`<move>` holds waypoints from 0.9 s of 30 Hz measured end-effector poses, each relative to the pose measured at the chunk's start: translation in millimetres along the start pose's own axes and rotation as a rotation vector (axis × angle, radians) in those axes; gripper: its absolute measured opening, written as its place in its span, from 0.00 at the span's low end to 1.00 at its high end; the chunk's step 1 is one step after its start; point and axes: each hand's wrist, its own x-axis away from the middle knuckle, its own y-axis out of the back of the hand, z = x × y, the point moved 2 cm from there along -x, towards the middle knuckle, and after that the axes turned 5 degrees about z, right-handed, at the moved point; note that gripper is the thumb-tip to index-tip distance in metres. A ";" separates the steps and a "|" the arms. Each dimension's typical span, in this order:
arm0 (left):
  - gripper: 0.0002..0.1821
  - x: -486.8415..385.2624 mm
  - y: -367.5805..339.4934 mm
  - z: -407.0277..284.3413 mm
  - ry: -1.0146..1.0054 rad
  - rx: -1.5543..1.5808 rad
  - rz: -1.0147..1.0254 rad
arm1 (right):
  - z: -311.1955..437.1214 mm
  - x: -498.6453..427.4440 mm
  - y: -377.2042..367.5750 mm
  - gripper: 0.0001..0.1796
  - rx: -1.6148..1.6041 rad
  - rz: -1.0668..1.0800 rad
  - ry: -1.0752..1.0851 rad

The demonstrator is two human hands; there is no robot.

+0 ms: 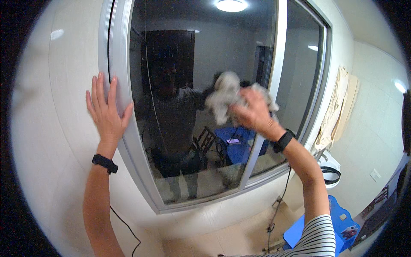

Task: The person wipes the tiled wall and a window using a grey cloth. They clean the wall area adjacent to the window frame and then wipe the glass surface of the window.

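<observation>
A sliding window with a pale metal frame (pixel 118 64) stands before me, its dark glass pane (pixel 179 135) reflecting the room. My left hand (pixel 107 109) lies flat, fingers spread, over the frame's left edge and the wall beside it, holding nothing. Against the right part of the pane, my right hand (pixel 253 112) presses a crumpled light grey cloth (pixel 224 93), blurred as if moving. The cloth bunches out to the left of the fingers and above them, close to the middle upright (pixel 278 48) of the window. Dark bands circle both wrists.
Beige cloths (pixel 334 109) hang on the right wall above a white basin-like object (pixel 330 175). A blue table or stool (pixel 340 218) stands at lower right. One black cable (pixel 273 218) runs down near the window's lower right; another (pixel 128 228) lies at lower left.
</observation>
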 end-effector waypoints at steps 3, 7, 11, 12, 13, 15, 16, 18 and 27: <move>0.45 1.0 0.1 -1.5 0.021 0.009 0.021 | -67.2 -48.2 34.9 0.26 0.095 -0.282 -0.255; 0.46 0.9 -0.2 -2.3 0.020 0.001 0.025 | -147.8 -102.9 58.9 0.28 0.186 -0.346 -0.600; 0.46 1.2 -2.0 -0.4 0.003 -0.022 0.019 | -217.3 -166.7 77.9 0.31 0.219 -0.439 -0.914; 0.46 0.9 -2.2 0.0 0.008 -0.020 0.026 | -227.7 -182.0 80.8 0.31 0.244 -0.450 -0.971; 0.46 1.7 -2.3 0.2 0.014 -0.017 0.035 | -234.9 -196.0 82.7 0.31 0.268 -0.459 -1.027; 0.46 2.0 -1.4 -0.1 0.016 -0.011 0.039 | -240.6 -219.1 84.7 0.25 0.293 -0.503 -1.049; 0.46 1.6 -0.8 -0.7 0.010 -0.008 0.033 | -240.7 -226.8 86.0 0.23 0.308 -0.523 -1.063; 0.46 1.3 0.5 -2.2 0.012 -0.004 0.042 | -234.0 -239.5 85.8 0.22 0.328 -0.527 -0.976; 0.48 0.7 4.4 -5.6 0.004 -0.017 0.017 | -114.4 -255.7 67.4 0.23 0.322 -0.536 -0.227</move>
